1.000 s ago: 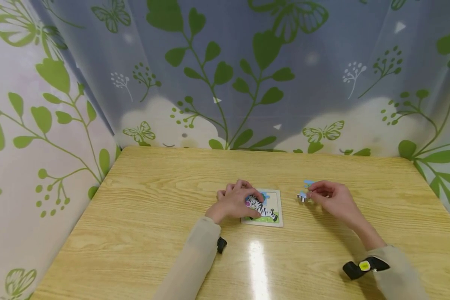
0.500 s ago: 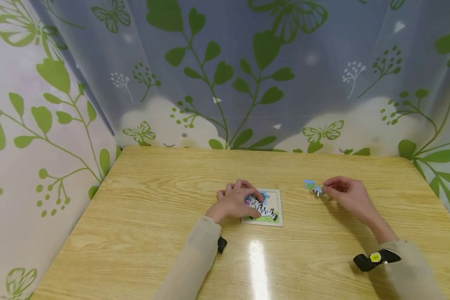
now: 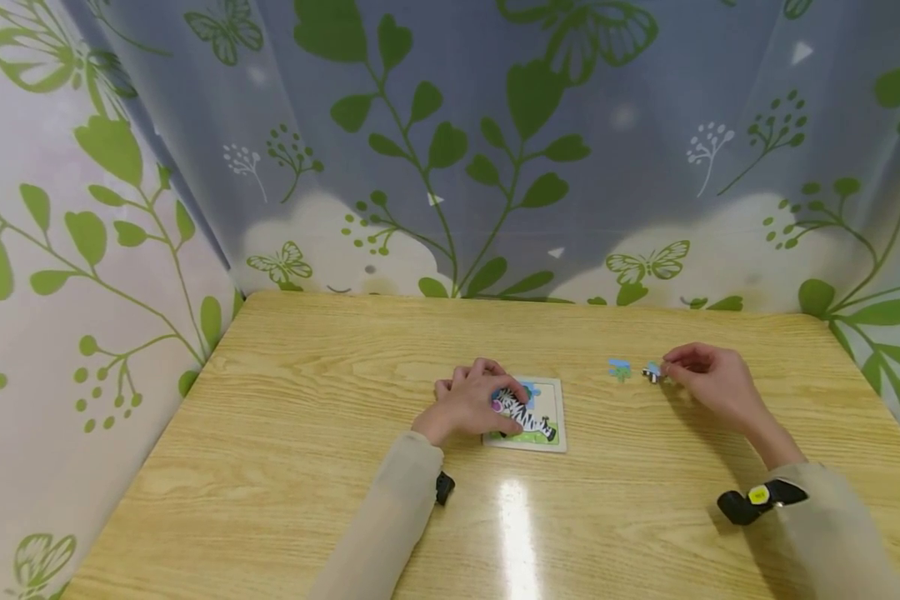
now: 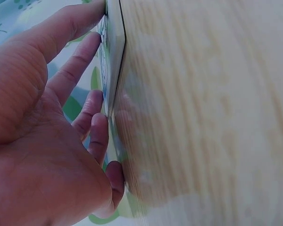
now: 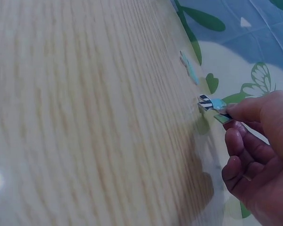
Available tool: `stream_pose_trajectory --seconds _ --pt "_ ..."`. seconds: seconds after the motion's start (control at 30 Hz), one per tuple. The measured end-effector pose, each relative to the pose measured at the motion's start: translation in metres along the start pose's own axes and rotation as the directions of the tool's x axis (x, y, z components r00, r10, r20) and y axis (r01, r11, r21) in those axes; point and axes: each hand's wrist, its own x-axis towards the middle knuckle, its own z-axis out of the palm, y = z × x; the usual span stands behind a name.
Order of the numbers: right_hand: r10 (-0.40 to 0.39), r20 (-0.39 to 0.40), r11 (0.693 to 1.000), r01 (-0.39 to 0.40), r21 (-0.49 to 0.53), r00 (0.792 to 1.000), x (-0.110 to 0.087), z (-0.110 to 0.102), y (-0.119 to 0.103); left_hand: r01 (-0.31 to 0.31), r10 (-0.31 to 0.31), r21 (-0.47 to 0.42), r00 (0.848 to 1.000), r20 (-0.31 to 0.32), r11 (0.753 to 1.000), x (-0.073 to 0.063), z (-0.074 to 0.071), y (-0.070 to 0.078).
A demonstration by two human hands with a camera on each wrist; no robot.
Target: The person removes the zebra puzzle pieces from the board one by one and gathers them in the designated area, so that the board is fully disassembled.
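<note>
A square zebra jigsaw board (image 3: 549, 421) lies flat on the table, its upper right area pale and without picture pieces. My left hand (image 3: 471, 406) rests across its left side, thumb and fingers spread over the zebra and the edge. In the left wrist view, fingertips touch the thin board (image 4: 115, 52). To the right, my right hand (image 3: 716, 383) pinches a small jigsaw piece (image 5: 209, 102) between thumb and forefinger, blue and green with black-and-white stripes. The piece appears lifted slightly off the table. Another blue and green jigsaw piece (image 3: 619, 371) lies just left of it.
The wooden table (image 3: 330, 500) reaches back to a curtain (image 3: 450, 150) printed with leaves and butterflies. A similar curtain hangs along the left side. A bright light reflection (image 3: 517, 533) shows on the tabletop near the front. Black straps with devices sit on both wrists.
My right hand has moved right and slightly back with the striped piece, drawing it away from the other loose piece. The left hand and the board have stayed put.
</note>
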Motion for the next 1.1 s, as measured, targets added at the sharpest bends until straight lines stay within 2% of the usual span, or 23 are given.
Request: stream_pose_trajectory --seconds 0.33,0.63,1.1 --pt "0.012 -0.007 0.998 -0.012 -0.053 1.000 0.007 -0.001 0.006 -0.002 0.002 0.005 1.000 0.002 1.000 -0.001 -0.003 0.002" --pt "0.045 -0.016 0.998 -0.046 -0.053 0.999 0.006 0.000 0.007 0.008 -0.008 0.003 1.000 0.012 1.000 -0.001 -0.002 0.003" --pt "-0.024 0.001 1.000 0.024 -0.019 1.000 -0.007 0.004 -0.008 0.010 -0.010 0.000 1.000 0.009 1.000 -0.001 -0.001 0.002"
